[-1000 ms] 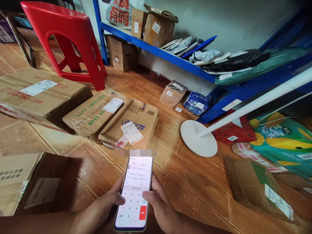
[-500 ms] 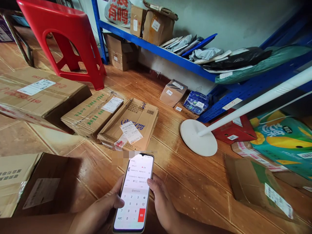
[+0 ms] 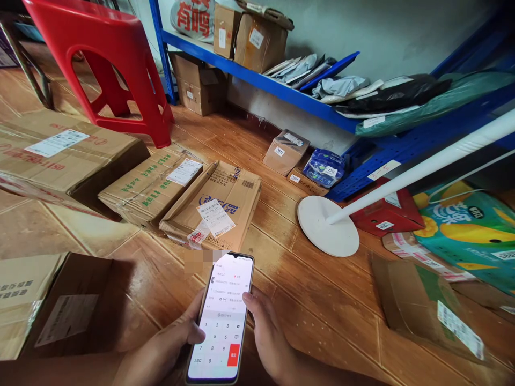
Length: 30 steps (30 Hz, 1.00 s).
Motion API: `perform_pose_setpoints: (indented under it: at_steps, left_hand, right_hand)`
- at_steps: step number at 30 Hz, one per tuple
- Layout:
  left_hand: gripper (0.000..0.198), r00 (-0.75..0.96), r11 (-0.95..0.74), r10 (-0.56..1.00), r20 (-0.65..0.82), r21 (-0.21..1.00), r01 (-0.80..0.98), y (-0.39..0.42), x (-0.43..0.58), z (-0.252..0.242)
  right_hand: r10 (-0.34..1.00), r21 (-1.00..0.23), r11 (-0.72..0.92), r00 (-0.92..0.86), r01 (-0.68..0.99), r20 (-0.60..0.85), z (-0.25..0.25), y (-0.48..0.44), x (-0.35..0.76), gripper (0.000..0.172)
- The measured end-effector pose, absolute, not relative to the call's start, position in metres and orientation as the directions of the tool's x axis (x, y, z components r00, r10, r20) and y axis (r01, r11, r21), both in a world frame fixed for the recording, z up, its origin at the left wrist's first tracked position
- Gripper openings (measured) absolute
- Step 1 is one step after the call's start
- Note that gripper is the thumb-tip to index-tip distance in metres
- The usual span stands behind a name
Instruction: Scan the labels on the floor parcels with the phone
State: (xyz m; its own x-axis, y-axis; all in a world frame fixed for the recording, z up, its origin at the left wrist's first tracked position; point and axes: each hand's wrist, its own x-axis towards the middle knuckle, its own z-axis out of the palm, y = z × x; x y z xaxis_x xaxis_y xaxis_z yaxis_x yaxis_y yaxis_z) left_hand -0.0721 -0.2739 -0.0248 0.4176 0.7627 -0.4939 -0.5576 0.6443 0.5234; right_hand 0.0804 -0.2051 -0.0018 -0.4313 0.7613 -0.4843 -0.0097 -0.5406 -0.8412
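A smartphone (image 3: 219, 321) is held upright between my two hands, its screen lit with a number keypad and a red button. My left hand (image 3: 173, 340) grips its left edge, the thumb lying over the keypad's left side. On the right edge, my right hand (image 3: 267, 327) is closed round the phone with the thumb at the screen's side. The fingers behind the phone are hidden. Just beyond its top lies a flat cardboard box (image 3: 245, 206) with a white label (image 3: 217, 217). Beside that sits a box with green print (image 3: 151, 187).
Large cartons (image 3: 68, 161) stand at the left, near a red plastic stool (image 3: 116, 69). A white pole on a round base (image 3: 328, 228) slants across the right. Parcels lie on the blue shelf (image 3: 241, 69), and a brown package (image 3: 418, 305) rests on the floor.
Both hands keep the phone in nearly the same place. The surroundings have shifted very slightly in the view; no parcel has visibly been moved.
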Motion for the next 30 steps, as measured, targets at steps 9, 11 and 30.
perform_pose_setpoints:
  at_steps: [9, 11, 30]
  left_hand:
    - [0.098, 0.397, 0.649, 0.756, -0.52, 0.518, -0.558, -0.277, -0.073, -0.034]
    - [0.096, 0.405, 0.643, 0.761, -0.507, 0.504, -0.578, -0.277, -0.073, -0.036]
    - [0.097, 0.434, 0.627, 0.773, -0.463, 0.451, -0.635, -0.278, -0.073, -0.04]
  right_hand:
    - [0.759, -0.828, -0.561, -0.385, 0.02, -0.524, -0.002, -0.204, 0.081, 0.059]
    - [0.76, -0.822, -0.569, -0.371, 0.018, -0.534, -0.002, -0.205, 0.081, 0.06]
    - [0.82, -0.831, -0.538, -0.14, 0.139, -0.554, -0.033, -0.214, 0.091, 0.058]
